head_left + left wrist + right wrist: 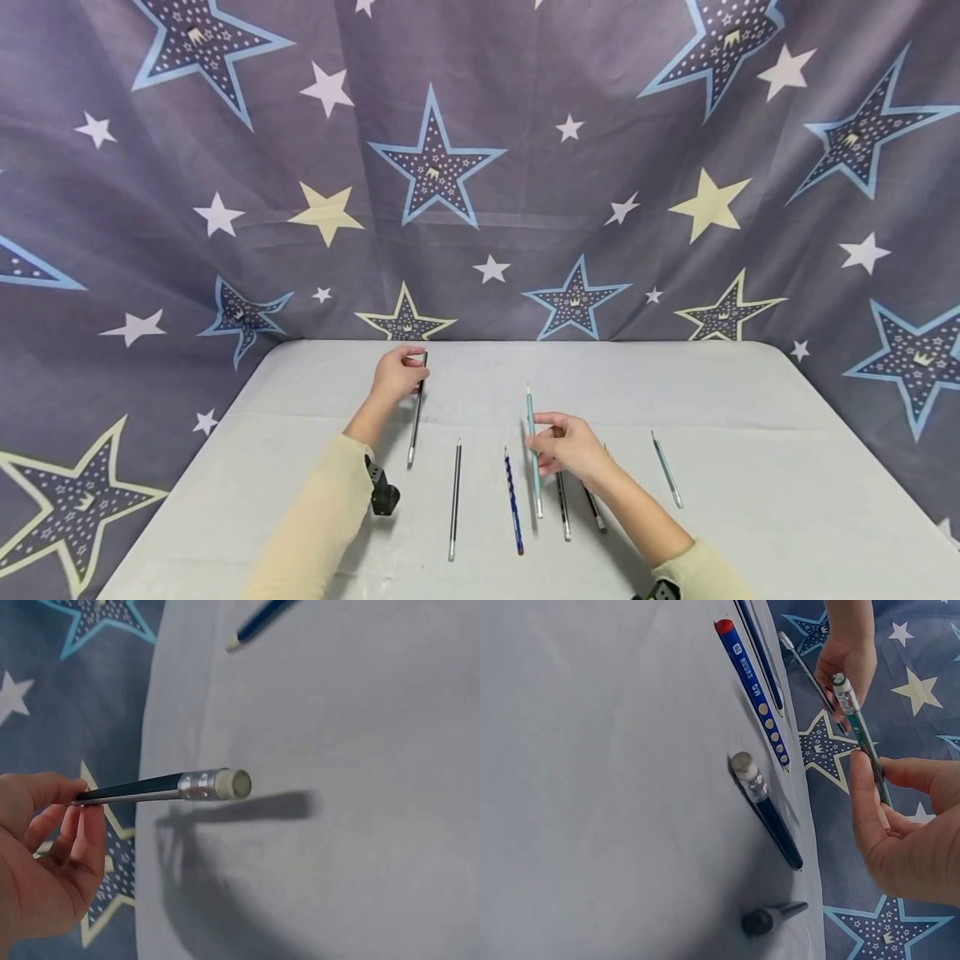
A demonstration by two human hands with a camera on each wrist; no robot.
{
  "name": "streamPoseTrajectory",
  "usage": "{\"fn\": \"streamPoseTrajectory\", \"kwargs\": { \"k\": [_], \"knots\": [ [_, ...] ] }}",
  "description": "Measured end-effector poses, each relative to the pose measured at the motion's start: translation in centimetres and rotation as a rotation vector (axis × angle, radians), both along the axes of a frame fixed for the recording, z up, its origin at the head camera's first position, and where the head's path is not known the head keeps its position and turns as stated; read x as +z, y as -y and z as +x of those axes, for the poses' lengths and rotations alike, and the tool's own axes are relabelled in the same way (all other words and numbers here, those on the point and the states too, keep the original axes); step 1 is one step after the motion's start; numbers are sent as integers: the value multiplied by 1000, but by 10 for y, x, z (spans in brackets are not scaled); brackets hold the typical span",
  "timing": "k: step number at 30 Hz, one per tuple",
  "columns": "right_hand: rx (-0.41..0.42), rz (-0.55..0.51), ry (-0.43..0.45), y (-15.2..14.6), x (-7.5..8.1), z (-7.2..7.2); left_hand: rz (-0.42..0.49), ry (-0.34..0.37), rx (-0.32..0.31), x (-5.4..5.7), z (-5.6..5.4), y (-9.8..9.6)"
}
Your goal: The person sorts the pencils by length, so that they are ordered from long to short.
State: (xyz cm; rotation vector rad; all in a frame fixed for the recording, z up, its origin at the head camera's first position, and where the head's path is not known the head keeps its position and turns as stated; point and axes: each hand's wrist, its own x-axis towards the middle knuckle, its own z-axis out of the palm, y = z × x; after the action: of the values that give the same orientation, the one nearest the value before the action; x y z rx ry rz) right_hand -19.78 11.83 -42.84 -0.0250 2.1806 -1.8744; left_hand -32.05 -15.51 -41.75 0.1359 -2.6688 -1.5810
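Note:
My left hand (397, 373) pinches a dark pencil (415, 425) near its far end, above the left back of the table. In the left wrist view the pencil's silver ferrule and pale eraser (233, 784) face the camera, and its shadow falls on the cloth. Thumb and fingers of my right hand (572, 447) pinch a teal pencil (536, 485) around its middle, point away from me. A blue pencil (513, 505) with a red end lies left of that hand. Two dark pencils, one silver-ended (564, 517) and one partly covered by the right forearm (594, 507), lie beneath it.
Between the hands a black pencil (455, 504) lies lengthwise on the white-covered table (300, 392). Farther right rests another teal pencil (667, 469), slightly slanted. A star-patterned curtain (480, 308) hangs right behind the table's back edge.

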Motion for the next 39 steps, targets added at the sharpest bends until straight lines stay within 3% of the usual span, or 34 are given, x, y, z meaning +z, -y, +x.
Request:
{"fn": "streamPoseTrajectory", "kwargs": {
  "k": [10, 25, 31, 39],
  "knots": [
    [-12, 12, 4, -1, 0, -1, -72, 42, -21, -17, -1, 21],
    [-4, 15, 15, 0, -2, -2, -158, 82, -32, -35, 5, 26],
    [-6, 14, 18, 4, -2, -7, -211, 70, -39, -38, 4, 25],
    [-7, 19, 18, 18, 0, -20, -163, 71, -80, -38, 3, 30]
  ]
}}
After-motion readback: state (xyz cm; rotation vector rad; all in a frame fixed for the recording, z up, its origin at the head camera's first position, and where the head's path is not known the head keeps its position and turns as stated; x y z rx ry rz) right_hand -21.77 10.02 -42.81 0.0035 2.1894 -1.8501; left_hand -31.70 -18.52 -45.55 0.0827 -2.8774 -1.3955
